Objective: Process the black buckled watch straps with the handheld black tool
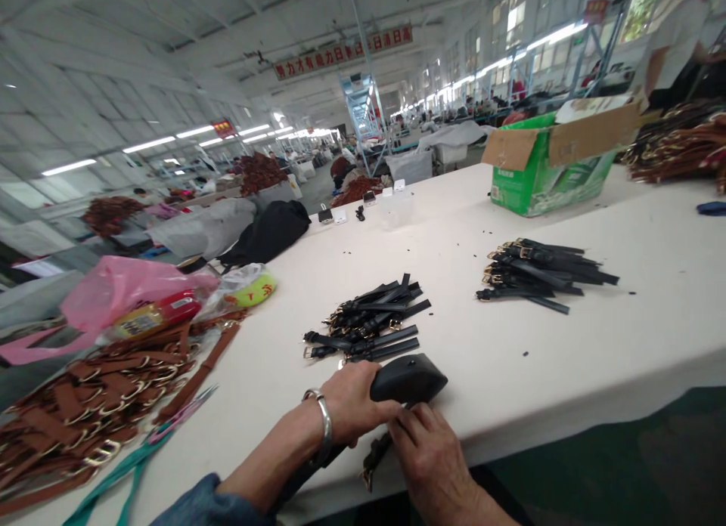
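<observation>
**Both hands on a black leather piece at the desk edge**

The left hand (355, 400) lies flat over the near end of a black leather piece (409, 378) on the white desk (567, 360), fingers loosely curled on it. The right hand (432, 452), just below that piece, pinches a black strap (375, 456) that hangs over the desk edge. Just beyond the leather piece lies a pile of black straps (370, 322); a second black pile (538, 273) sits farther right of it. Brown straps (85, 409) lie well left.
</observation>
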A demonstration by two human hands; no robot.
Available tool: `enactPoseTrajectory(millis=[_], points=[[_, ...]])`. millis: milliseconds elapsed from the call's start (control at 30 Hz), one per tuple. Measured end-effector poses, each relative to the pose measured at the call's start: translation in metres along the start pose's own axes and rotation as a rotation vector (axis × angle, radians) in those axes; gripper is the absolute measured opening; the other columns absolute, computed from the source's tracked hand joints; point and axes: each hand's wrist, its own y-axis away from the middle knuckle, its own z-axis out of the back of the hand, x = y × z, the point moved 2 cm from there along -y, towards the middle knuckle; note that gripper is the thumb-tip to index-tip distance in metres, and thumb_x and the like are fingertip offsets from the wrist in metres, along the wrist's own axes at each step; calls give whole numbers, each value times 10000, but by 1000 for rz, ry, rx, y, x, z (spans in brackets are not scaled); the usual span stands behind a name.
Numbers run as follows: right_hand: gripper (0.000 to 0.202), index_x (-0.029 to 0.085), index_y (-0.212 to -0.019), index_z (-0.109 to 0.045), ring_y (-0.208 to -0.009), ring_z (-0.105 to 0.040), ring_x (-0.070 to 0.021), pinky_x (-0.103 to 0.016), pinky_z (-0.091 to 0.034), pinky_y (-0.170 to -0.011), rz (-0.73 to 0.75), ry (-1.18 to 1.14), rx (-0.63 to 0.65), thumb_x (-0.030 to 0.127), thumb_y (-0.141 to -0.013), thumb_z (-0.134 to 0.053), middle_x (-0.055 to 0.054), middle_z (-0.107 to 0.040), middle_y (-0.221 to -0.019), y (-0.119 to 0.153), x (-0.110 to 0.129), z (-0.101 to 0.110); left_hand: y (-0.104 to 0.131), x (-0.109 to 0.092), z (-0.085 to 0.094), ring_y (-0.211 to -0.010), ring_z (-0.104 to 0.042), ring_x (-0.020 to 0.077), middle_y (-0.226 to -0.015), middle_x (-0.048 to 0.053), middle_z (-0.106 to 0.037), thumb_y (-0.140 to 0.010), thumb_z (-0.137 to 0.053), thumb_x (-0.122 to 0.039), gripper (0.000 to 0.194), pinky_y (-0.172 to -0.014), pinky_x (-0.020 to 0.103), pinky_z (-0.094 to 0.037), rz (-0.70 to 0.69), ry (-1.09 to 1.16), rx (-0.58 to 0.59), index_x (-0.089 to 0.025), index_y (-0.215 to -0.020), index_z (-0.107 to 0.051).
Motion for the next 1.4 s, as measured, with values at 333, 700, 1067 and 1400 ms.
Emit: enactPoseTrajectory(millis=[333, 700, 1067, 1400], points=[[273, 132, -1002, -582, -825, -505, -209, -343, -384, -645, 11, -39, -57, 137, -845, -359, -102, -630, -929, 8, -1, 4, -27, -18, -3, -385, -550, 123, -638, 33, -642, -660, -509, -455, 341, -334, 197, -358, 2, -68, 19, -159, -810, -589], [265, 145, -1019, -582, -872, -514, -212, -359, -406, -708, -4, -83, -99, 158, -833, -394, -98, -634, -940, 9, -3, 5, -11, -6, 10, -365, -534, 106, -622, 13, -633, -676, -504, -474, 362, -342, 185, -352, 66, -57, -108, -165, -852, -572], [258, 141, -1005, -590, -867, -520, -213, -352, -417, -705, -7, -75, -84, 155, -831, -400, -99, -638, -909, 6, -1, 8, -34, -2, -8, -349, -530, 118, -591, 4, -604, -658, -523, -462, 334, -319, 207, -386, 15, -8, -27, -165, -805, -566], [281, 159, -1042, -577, -870, -511, -209, -359, -417, -719, -11, -66, -58, 148, -820, -406, -92, -632, -944, 12, -2, 6, -14, 16, -4, -329, -481, 93, -483, -38, -517, -663, -528, -405, 294, -292, 183, -400, 57, 218, 27, -153, -813, -533]])
